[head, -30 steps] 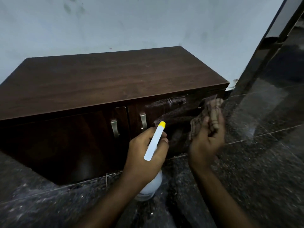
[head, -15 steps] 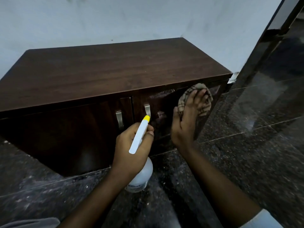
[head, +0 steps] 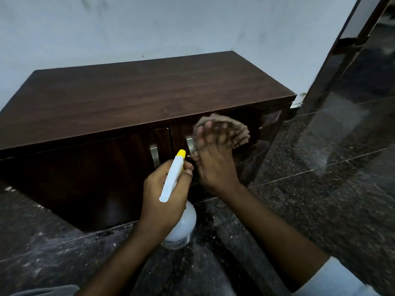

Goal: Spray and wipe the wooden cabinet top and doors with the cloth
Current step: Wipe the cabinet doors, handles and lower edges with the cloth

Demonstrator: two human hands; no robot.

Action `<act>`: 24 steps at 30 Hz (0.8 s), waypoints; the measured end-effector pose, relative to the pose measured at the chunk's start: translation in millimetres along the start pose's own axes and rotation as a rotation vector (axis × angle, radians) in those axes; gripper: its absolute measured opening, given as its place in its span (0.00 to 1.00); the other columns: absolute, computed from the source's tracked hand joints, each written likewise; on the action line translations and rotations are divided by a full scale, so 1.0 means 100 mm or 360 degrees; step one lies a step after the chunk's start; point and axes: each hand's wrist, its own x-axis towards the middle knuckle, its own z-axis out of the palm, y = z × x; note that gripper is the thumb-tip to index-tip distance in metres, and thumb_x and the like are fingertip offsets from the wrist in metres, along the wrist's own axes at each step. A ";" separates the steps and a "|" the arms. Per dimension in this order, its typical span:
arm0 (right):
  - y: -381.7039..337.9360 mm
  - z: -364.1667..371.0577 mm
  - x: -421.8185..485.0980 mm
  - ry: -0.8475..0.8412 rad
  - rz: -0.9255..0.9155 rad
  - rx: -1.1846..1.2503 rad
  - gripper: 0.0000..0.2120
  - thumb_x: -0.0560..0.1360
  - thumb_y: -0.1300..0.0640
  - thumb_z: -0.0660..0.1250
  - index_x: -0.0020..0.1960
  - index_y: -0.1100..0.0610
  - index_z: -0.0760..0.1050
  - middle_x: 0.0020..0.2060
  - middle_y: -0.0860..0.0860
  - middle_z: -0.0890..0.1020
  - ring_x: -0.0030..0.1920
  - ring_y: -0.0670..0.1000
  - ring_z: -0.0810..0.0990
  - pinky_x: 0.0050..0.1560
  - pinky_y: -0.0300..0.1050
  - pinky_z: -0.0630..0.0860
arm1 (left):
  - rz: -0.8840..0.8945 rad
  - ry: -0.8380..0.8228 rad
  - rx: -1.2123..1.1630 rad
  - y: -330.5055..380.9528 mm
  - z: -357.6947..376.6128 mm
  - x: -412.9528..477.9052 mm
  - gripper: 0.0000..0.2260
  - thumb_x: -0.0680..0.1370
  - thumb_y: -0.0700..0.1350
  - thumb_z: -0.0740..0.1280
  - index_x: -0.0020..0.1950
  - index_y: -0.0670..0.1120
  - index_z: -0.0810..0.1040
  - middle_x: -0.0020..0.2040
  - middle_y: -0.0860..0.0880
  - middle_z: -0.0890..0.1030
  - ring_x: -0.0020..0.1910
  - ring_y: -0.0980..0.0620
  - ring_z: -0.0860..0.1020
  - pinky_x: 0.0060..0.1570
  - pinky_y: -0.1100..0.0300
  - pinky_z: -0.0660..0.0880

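A low dark wooden cabinet [head: 136, 99] stands against the wall, with two glossy doors and metal handles. My right hand [head: 213, 159] presses a brownish checked cloth [head: 237, 133] flat against the upper part of the right door [head: 260, 144], close to that door's handle [head: 189, 143], which the hand partly hides. My left hand [head: 164, 193] grips a white spray bottle [head: 181, 227] with a yellow nozzle tip, held in front of the gap between the doors, nozzle toward the cabinet. The left door [head: 85, 178] and its handle [head: 154, 155] are untouched.
The pale wall [head: 171, 28] runs behind the cabinet. Dark speckled floor tiles [head: 310, 199] spread around it. A dark glossy door or panel [head: 352, 82] rises at the right, close to the cabinet's right end. A light sleeve [head: 333, 280] shows at the bottom right.
My right hand has swept the cloth leftward and up along the right door, from its right edge toward the handle. The bottle stays in my left hand, little moved.
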 end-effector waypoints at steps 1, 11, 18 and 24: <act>0.08 -0.02 -0.03 -0.0036 -0.0250 -0.0095 0.35 0.84 0.48 0.53 0.83 0.53 0.37 0.81 0.51 0.34 0.81 0.61 0.33 0.80 0.62 0.40 | 0.0001 -0.0002 -0.0005 0.01 0.01 0.00 0.06 0.80 0.43 0.67 0.48 0.46 0.84 0.28 0.51 0.77 0.26 0.52 0.73 0.31 0.51 0.73; 0.10 -0.21 0.07 0.0166 0.0536 0.0298 0.40 0.83 0.37 0.48 0.82 0.63 0.38 0.79 0.64 0.32 0.79 0.66 0.32 0.79 0.64 0.35 | -0.0006 -0.0030 -0.0030 0.06 0.12 0.01 0.06 0.80 0.43 0.67 0.48 0.46 0.84 0.27 0.50 0.76 0.26 0.50 0.73 0.30 0.47 0.73; 0.61 -0.28 0.08 0.0213 0.0395 -0.0068 0.32 0.84 0.36 0.46 0.83 0.47 0.44 0.81 0.53 0.33 0.79 0.71 0.37 0.77 0.66 0.32 | -0.0027 -0.0048 0.0010 0.03 0.19 0.03 0.06 0.80 0.45 0.68 0.47 0.50 0.84 0.32 0.42 0.79 0.25 0.48 0.73 0.29 0.42 0.74; 0.34 -0.23 0.21 0.0489 0.1544 0.0801 0.31 0.84 0.39 0.42 0.83 0.47 0.37 0.82 0.52 0.34 0.81 0.59 0.34 0.77 0.62 0.36 | -0.0052 -0.0072 0.0015 0.03 0.24 0.02 0.07 0.80 0.45 0.67 0.48 0.46 0.84 0.29 0.45 0.76 0.26 0.49 0.73 0.29 0.43 0.74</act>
